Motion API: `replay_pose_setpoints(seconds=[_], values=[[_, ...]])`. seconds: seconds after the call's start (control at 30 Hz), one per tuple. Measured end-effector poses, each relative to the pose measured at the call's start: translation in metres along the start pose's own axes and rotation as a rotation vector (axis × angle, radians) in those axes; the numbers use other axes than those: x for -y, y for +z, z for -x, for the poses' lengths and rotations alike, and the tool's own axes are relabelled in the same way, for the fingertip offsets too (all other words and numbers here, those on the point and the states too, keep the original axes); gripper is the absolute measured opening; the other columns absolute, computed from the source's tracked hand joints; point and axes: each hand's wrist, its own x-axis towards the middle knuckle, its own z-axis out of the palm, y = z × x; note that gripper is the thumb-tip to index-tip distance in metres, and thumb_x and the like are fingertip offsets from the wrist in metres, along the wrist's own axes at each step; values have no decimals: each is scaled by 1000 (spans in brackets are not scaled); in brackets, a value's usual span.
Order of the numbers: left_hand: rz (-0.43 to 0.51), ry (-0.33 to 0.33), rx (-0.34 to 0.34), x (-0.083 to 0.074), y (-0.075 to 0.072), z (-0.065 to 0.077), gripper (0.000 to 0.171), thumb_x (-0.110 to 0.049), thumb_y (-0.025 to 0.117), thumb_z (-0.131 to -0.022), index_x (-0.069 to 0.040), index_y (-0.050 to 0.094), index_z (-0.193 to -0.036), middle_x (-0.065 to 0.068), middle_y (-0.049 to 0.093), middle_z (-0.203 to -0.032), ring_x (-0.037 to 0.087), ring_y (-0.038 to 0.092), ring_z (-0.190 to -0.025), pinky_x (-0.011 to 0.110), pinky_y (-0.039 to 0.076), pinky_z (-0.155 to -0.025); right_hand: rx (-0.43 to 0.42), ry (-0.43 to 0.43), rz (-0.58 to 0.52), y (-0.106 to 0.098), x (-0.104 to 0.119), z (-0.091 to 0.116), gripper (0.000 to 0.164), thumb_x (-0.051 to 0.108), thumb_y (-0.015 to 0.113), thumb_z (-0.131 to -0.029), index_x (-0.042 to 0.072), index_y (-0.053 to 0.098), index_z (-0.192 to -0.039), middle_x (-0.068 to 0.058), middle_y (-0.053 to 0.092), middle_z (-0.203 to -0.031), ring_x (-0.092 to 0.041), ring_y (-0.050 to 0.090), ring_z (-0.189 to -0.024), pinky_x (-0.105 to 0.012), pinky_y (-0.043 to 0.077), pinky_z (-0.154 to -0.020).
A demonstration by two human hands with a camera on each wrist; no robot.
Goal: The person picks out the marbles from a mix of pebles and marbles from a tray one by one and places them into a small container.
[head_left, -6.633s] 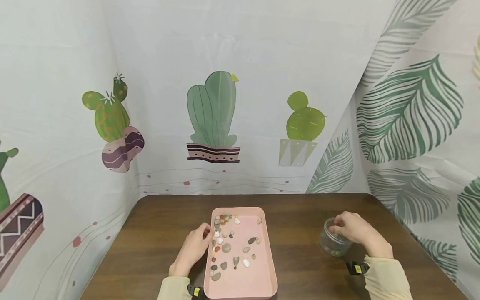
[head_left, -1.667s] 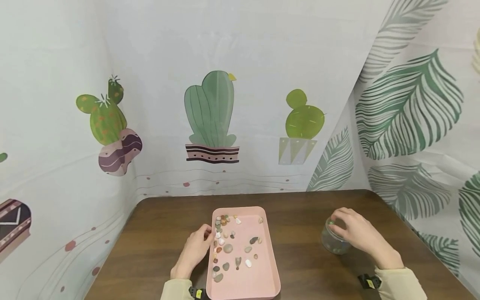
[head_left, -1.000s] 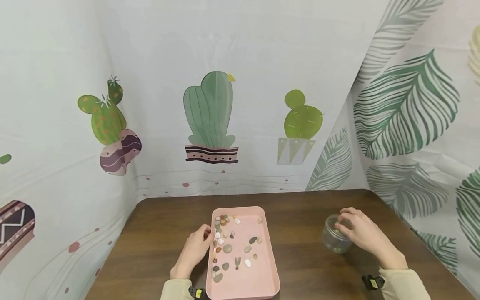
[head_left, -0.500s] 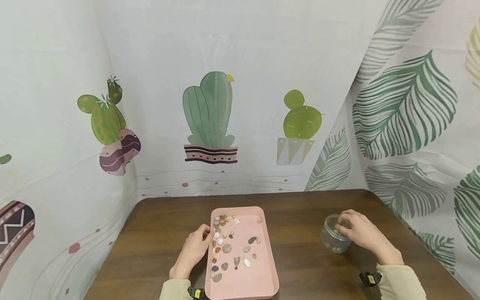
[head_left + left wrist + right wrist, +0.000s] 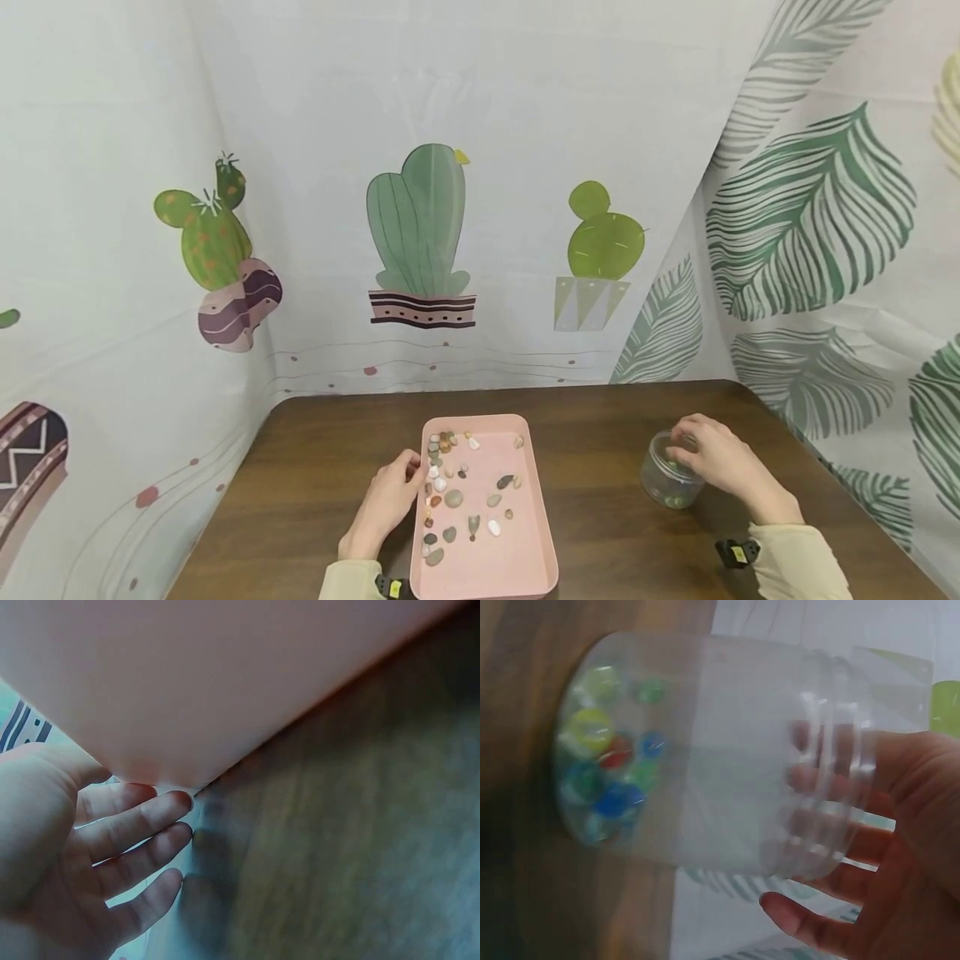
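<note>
A clear plastic jar (image 5: 658, 482) stands on the table at the right. Glass marbles (image 5: 589, 730), green, yellow, blue and red, lie at its bottom. My right hand (image 5: 720, 458) reaches over the jar's mouth with its fingertips inside the rim. Through the wall, in the right wrist view, the fingers look loosely bent, with nothing seen between them. At the left side of a pink tray (image 5: 521, 554), my left hand (image 5: 386, 504) rests its fingers against the outer wall. Its fingers are mostly straight in the left wrist view; the thumb's tip is hidden by the tray.
Several pebbles (image 5: 453, 498), grey, white and reddish, lie in the tray, mostly along its left side. The dark wooden table (image 5: 592, 467) ends at a cloth backdrop (image 5: 517, 250) printed with cacti and leaves.
My right hand stays at the jar's mouth, dipping in and lifting slightly over the frames. A green marble showed near its fingertips about two seconds ago. The left hand and tray have hardly moved.
</note>
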Motion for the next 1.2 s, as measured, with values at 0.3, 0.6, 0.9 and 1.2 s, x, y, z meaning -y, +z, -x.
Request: replay_pose_setpoints(seconds=[0.3, 0.6, 0.9, 1.2], values=[[0, 4, 13, 0, 0, -1, 15, -28, 51, -89, -15, 56, -96, -5, 58, -78, 8, 52, -67, 31, 41, -62, -4, -103, 20, -11, 31, -28, 18, 24, 71, -72, 16, 60, -83, -5, 56, -97, -26, 53, -90, -44, 41, -70], [-5, 3, 9, 1, 0, 0, 15, -28, 51, -89, -15, 56, -96, -5, 58, -80, 9, 53, -68, 32, 42, -63, 13, -306, 82, -8, 92, -66, 17, 30, 64, -78, 15, 62, -86, -4, 55, -99, -22, 53, -90, -41, 41, -73], [3, 12, 1, 1, 0, 0, 16, -29, 51, -89, -16, 56, -95, -5, 58, -78, 9, 52, -67, 31, 41, -63, 53, -542, 83, 17, 156, -105, 12, 28, 63, -78, 19, 63, -85, 7, 53, -85, -12, 52, -75, -31, 42, -66], [11, 26, -7, 0, 0, 0, 15, -29, 51, -88, -16, 56, -93, -7, 57, -76, 8, 52, -65, 31, 41, -61, 241, -550, 48, 56, 196, -143, 11, 19, 62, -80, 19, 63, -91, 3, 56, -86, -11, 53, -76, -28, 43, -68]])
